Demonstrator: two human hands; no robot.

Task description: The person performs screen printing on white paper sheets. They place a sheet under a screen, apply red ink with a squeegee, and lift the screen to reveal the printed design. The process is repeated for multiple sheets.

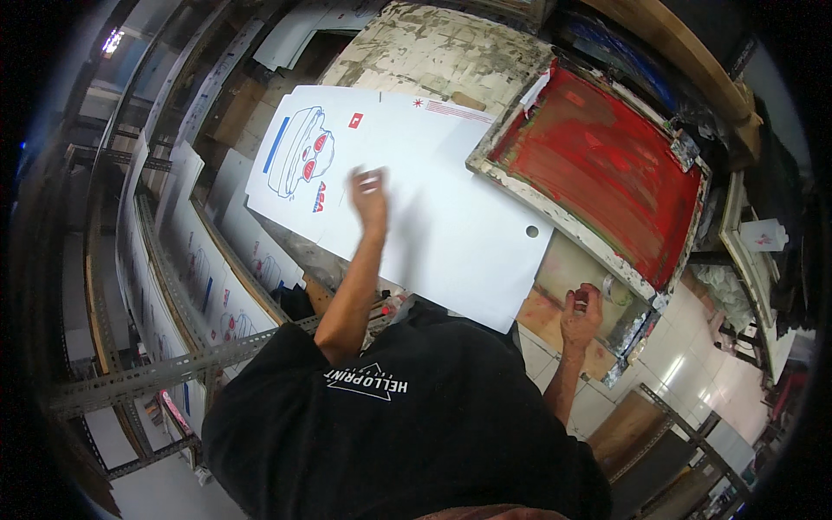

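A large white sheet (451, 199) printed with a blue and red figure lies on the worn table (433, 52). My left hand (369, 195) is stretched out over its middle, fingers together and blurred by motion, resting on or just above the paper. My right hand (581, 310) hangs lower right, below the near corner of a raised printing screen (598, 165) with a pale frame and red ink on its mesh. Its fingers are loosely curled with nothing visible in them. My black shirt fills the bottom of the view.
Metal drying racks (173, 286) on the left hold several printed white sheets. A small hole (532, 231) is punched near the sheet's right edge. A wooden shelf edge (676, 43) runs along the upper right, and tiled floor (693, 355) shows at lower right.
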